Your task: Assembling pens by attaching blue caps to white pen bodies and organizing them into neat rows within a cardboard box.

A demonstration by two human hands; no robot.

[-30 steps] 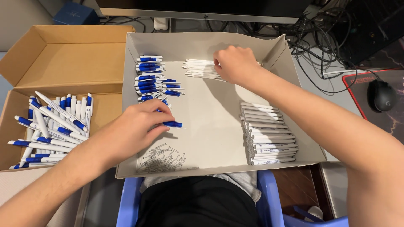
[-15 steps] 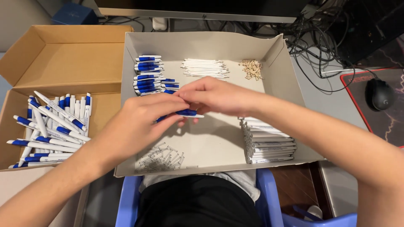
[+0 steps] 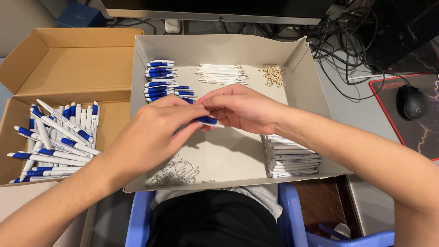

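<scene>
Pen barrel [image 3: 208, 120] being clamped in both hands' grip, left hand [image 3: 151, 132] and right hand [image 3: 238, 107]; finished pens [image 3: 55, 137] piling at nine o'clock, white barrels [image 3: 290, 155] waiting

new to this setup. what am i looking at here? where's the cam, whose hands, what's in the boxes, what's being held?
There is no machine here: a person works with two bare hands, and the single camera sits on their head, looking down.

The left hand and right hand meet over a shallow grey tray and together hold a blue pen part; how much of it the fingers hide I cannot tell.

In the tray, sorted into groups: blue and white pen pieces, thin white refills, small tan bits, white barrels stacked at the right, and metal springs at the front.

To the left an open cardboard box holds a pile of assembled blue and white pens. A computer mouse lies at far right.
</scene>
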